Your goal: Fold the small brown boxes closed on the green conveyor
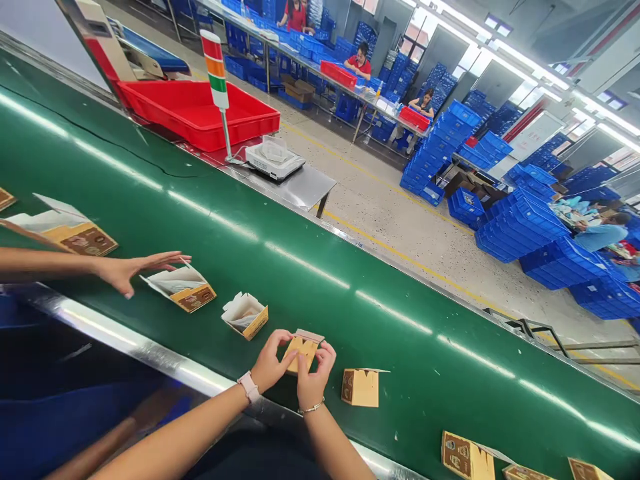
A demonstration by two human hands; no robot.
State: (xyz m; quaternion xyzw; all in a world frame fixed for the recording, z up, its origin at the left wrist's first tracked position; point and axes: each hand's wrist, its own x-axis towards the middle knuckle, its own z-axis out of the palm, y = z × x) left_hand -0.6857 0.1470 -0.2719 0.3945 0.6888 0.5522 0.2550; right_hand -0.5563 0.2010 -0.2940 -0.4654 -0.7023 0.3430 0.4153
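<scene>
Both of my hands are at a small tan cardboard box on the green conveyor belt. My left hand, with a pale watch at its wrist, grips the box's left side, thumb on the tan face. My right hand, wearing a bracelet, holds the right side, fingers at the upper corner. A grey-white flap stands up along the box's far edge. To the left is an open box with a clear bag inside. On my right a box stands with its flap sticking out sideways.
A co-worker's hand reaches over another open box at left. More boxes sit at lower right. Beyond the green belt are a red tray, a scale, a signal light and stacked blue crates.
</scene>
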